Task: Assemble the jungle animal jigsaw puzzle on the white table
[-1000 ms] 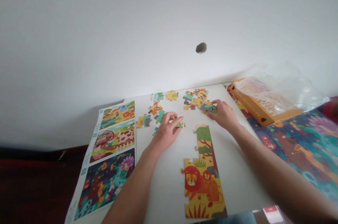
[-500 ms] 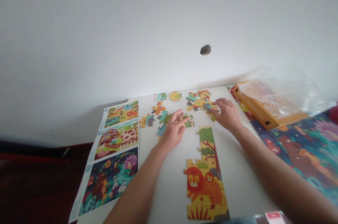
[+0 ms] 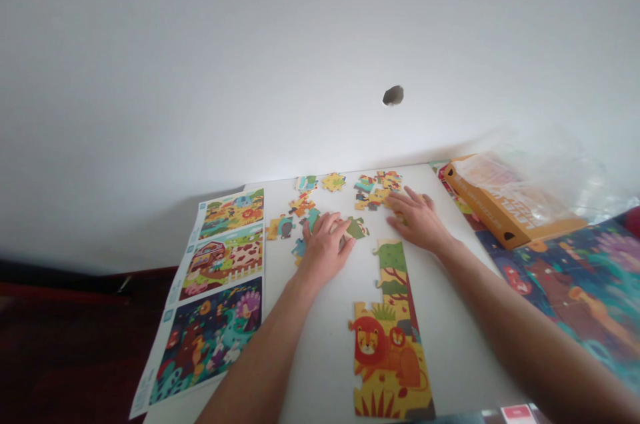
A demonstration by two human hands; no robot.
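Note:
My left hand [image 3: 325, 247] lies flat on the white table [image 3: 320, 344], fingers stretched out, fingertips touching a green puzzle piece [image 3: 359, 229]. My right hand [image 3: 417, 219] rests palm down with fingers spread over loose pieces [image 3: 376, 188] near the table's far edge. Just below both hands lies a partly joined lion puzzle [image 3: 390, 337], a tall strip with a tree at the top. More loose pieces [image 3: 295, 211] lie to the left of my left hand.
A reference sheet [image 3: 215, 291] with three pictures lies on the left of the table. An orange box [image 3: 505, 201] under a clear plastic bag [image 3: 540, 171] sits at the right. A finished dark puzzle [image 3: 565, 277] lies to its front. A white wall stands behind.
My left hand let go of the green piece it pinched and flattened onto the table. My right hand opened and spread over the loose pieces.

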